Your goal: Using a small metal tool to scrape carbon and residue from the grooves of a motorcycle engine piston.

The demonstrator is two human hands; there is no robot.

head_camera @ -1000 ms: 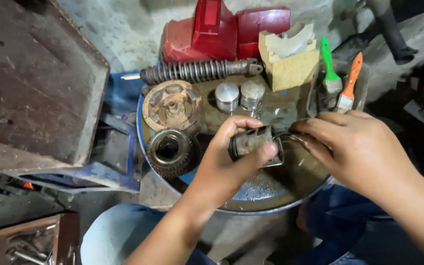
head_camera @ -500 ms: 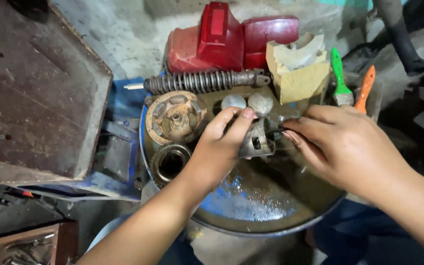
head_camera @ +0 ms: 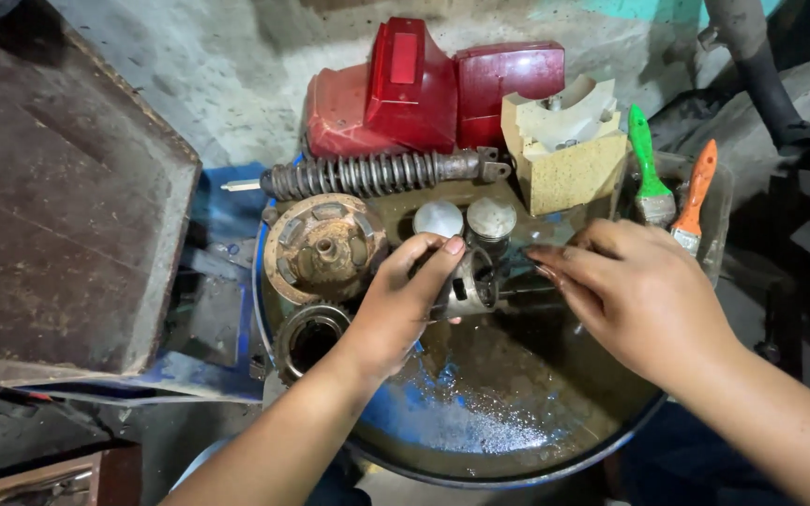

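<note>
Mid-wash, by the look of it: left hand [head_camera: 400, 314] wrapped in a closed grip round a small grey metal cylinder part [head_camera: 469, 286], held over the murky liquid in the blue basin [head_camera: 480, 464]. Right hand [head_camera: 635, 300] just beside, fingers loosely spread, holding nothing visible. Probably needs turning and rubbing next, with a steady hold. Part greasy, dull, ring-shaped at one end, near two pistons [head_camera: 466, 220].
</note>
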